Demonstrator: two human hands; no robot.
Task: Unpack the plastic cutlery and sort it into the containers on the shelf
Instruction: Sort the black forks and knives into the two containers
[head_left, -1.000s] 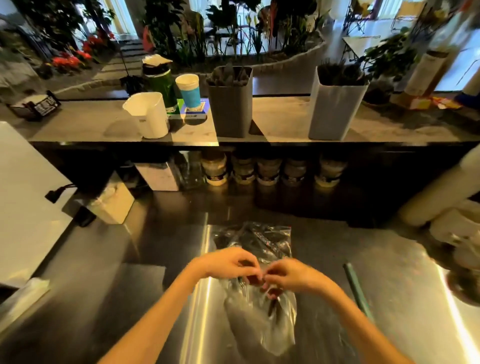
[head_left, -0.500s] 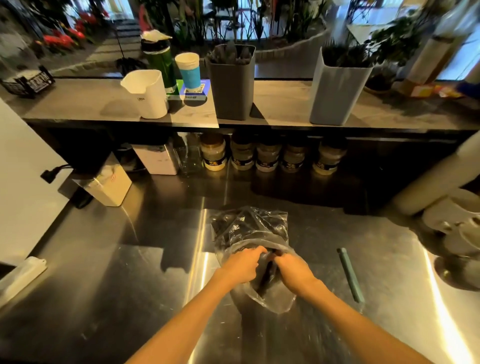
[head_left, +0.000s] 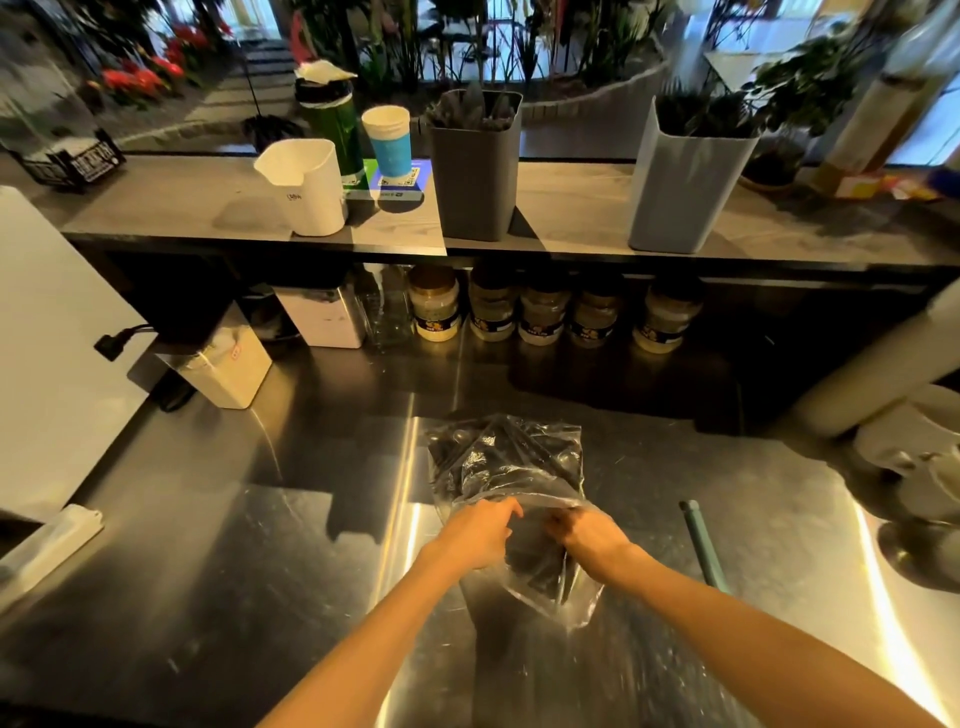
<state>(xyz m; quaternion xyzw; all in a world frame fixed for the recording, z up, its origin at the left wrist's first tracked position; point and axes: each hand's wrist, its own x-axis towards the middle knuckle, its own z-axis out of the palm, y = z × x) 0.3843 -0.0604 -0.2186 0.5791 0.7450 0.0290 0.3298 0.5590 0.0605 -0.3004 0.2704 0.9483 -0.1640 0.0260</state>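
1. Just below the centre of the frame, the left hand (head_left: 480, 535) and the right hand (head_left: 587, 535) meet over a clear, crinkled plastic bag of black plastic cutlery (head_left: 506, 467).
2. Both hands have their fingers curled and pinched on the film around the bag's middle, the left from the left side, the right from the right, with a narrow gap between them.
3. The bulk of the bag, with the dark cutlery inside, bulges above the hands; a looser, flatter part of the film runs below them toward the lower edge of the frame.
4. The bag lies on a shiny stainless steel counter (head_left: 260, 571).
5. To the right of the right hand, apart from the bag, a slim teal-green stick (head_left: 702, 545) lies on the steel.
6. In the upper half of the frame, a grey shelf (head_left: 182, 208) carries a dark grey square container (head_left: 475, 171) at centre and a pale grey square container (head_left: 685, 187) to its right, both well apart from the bag.
7. A white plastic jug (head_left: 304, 187) stands left of the dark container.
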